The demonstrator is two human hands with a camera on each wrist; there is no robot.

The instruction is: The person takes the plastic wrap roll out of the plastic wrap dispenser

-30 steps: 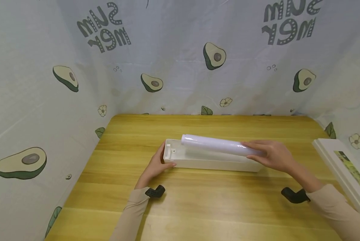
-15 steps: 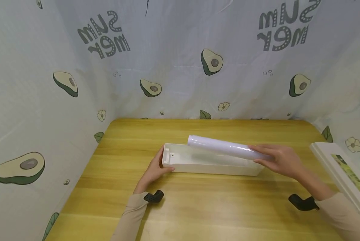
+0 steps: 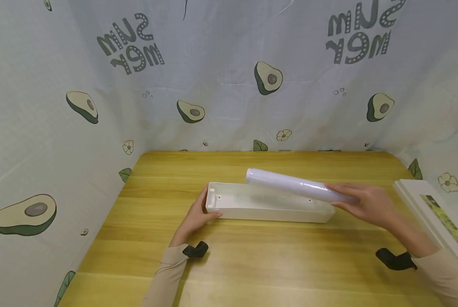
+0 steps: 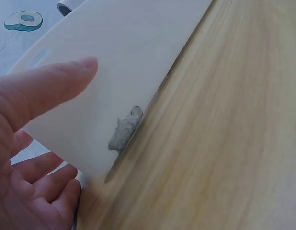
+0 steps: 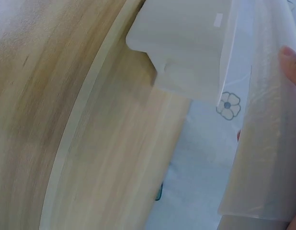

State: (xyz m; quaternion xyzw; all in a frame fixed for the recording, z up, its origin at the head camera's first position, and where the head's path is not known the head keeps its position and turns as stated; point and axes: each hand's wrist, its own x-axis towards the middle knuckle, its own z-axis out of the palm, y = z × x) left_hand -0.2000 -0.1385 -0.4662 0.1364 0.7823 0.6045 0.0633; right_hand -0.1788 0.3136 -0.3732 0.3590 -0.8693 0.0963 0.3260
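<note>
A long white open box (image 3: 271,214), like a cling film dispenser tray, sits on the wooden table (image 3: 267,264). My left hand (image 3: 192,218) holds its left end, thumb on the front wall and the other fingers around the end. In the left wrist view the thumb presses the wall (image 4: 133,52), above a grey mark near the bottom edge. A roll of clear plastic film (image 3: 290,182) slants over the box, its left end raised. My right hand (image 3: 372,207) grips the roll's right end between thumb and fingers. In the right wrist view the roll (image 5: 270,139) is beside the box end (image 5: 191,62).
A long white lid-like piece (image 3: 416,200) with a green and yellow label lies along the table's right side. A white curtain (image 3: 221,123) printed with avocados hangs behind the table and along both sides.
My right hand has moved the film roll to the right, uncovering more of the box's inside. My left hand keeps hold of the box. The camera view has tilted slightly.
</note>
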